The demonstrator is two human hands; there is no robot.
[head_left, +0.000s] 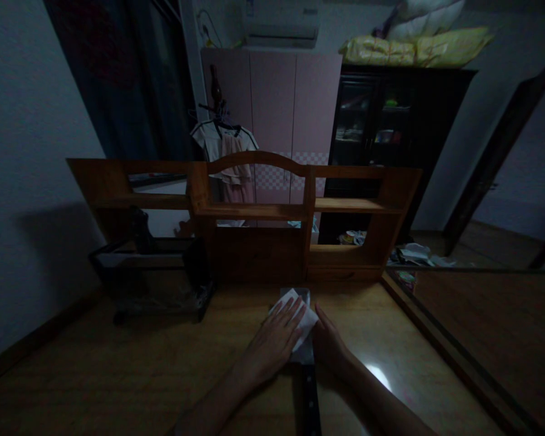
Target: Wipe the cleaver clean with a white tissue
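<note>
A large knife lies on the wooden desk, its dark handle pointing toward me and its grey blade pointing away. A white sheet of paper or cloth covers most of the blade. My left hand lies flat on that white sheet with its fingers stretched out. My right hand rests just right of the blade, edge-on, its thumb touching the sheet's right corner. Its other fingers are hidden in the dim light.
A wooden shelf unit stands across the back of the desk. A black rack sits at the left. Behind are hanging clothes, a pink wardrobe and a dark glass cabinet. The desk's right edge drops off.
</note>
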